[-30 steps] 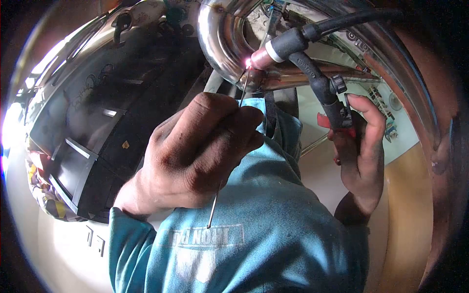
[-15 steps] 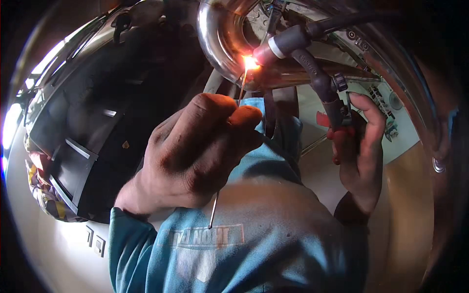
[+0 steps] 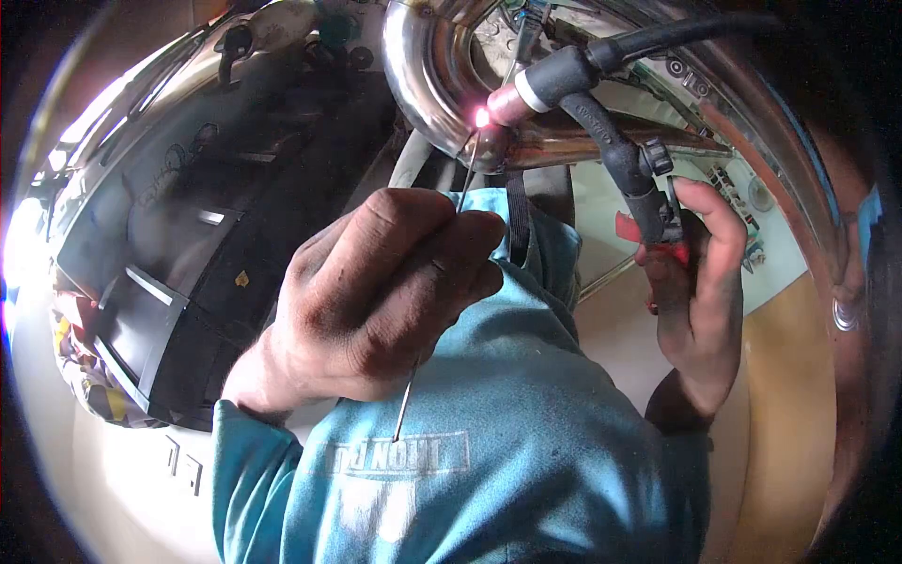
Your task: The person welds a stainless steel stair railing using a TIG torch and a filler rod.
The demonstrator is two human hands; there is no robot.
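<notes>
My left hand (image 3: 376, 291) is closed in a pinch round a thin filler rod (image 3: 403, 409). The rod's upper end reaches the small glowing weld spot (image 3: 482, 117) on a shiny curved metal pipe (image 3: 409, 70). On the right, my right hand (image 3: 700, 282) grips the red-and-black handle of a TIG welding torch (image 3: 606, 132), its fingers partly hidden behind it. The torch's pinkish cup (image 3: 508, 104) points left at the glow, close to the pipe. A straight pipe section (image 3: 583, 143) runs to the right from the joint.
A black cable (image 3: 691, 36) leads off the torch at the top right. Dark panelled furniture or equipment (image 3: 225, 254) fills the left side. My teal sweatshirt (image 3: 507, 404) lies below the hands. Small parts (image 3: 752, 249) sit on a pale surface at the right.
The bright orange-white flare at the weld has shrunk to a small pinkish glow, and the surroundings look lighter. My right hand and the torch handle have shifted very slightly to the right.
</notes>
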